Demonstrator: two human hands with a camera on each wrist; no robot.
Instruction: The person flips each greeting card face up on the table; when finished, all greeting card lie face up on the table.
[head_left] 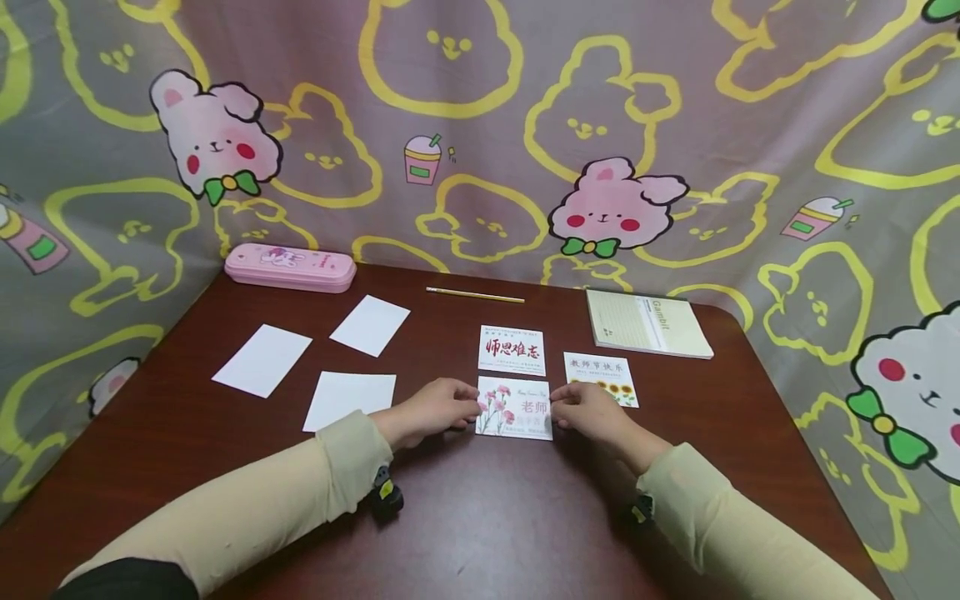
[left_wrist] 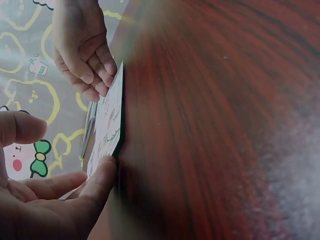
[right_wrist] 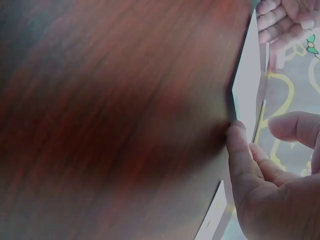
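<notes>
A greeting card with pink carnations (head_left: 513, 408) lies flat on the table between my hands. My left hand (head_left: 435, 408) touches its left edge with the fingertips. On the opposite edge rest the fingertips of my right hand (head_left: 596, 417). In the left wrist view, the left thumb (left_wrist: 25, 127) stands apart from the card (left_wrist: 107, 117); the right thumb (right_wrist: 295, 126) does likewise in the right wrist view. Directly behind lies a card with red writing (head_left: 512, 350). A sunflower card (head_left: 600, 367) is partly covered by my right hand.
Three blank white cards (head_left: 262, 361), (head_left: 371, 326), (head_left: 348, 396) lie at the left. Farther back are a pink pencil case (head_left: 291, 269), a pencil (head_left: 475, 295) and a notebook (head_left: 648, 323). A patterned curtain (head_left: 480, 142) encloses the brown table (head_left: 495, 517).
</notes>
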